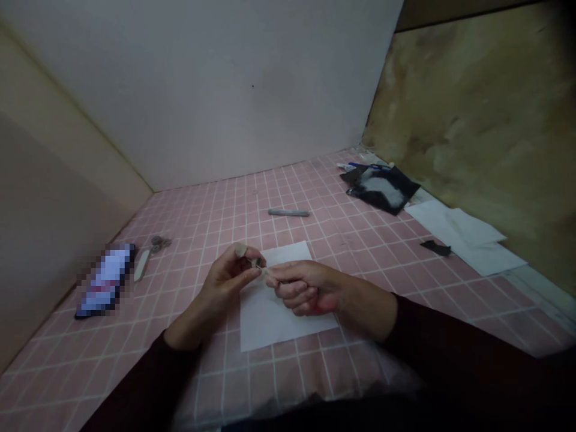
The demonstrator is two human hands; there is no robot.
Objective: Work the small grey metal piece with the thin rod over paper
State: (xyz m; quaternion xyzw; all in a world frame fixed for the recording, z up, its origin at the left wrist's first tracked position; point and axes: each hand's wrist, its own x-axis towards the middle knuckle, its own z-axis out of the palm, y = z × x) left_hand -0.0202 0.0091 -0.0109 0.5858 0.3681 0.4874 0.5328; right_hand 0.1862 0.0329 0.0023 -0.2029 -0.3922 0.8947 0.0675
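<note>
My left hand and my right hand meet in the air above a white paper sheet. A tiny dark object sits between the left thumb and fingertips. The right fingertips reach it from the side, with a pale sliver showing at their tips. The fingers hide most of the object, so I cannot tell what it is.
A pink grid-patterned surface ends at pale walls. On it lie scissors, a white strip, a pixelated phone, a grey stick, a black-and-white pouch, pens, white papers and a black scrap.
</note>
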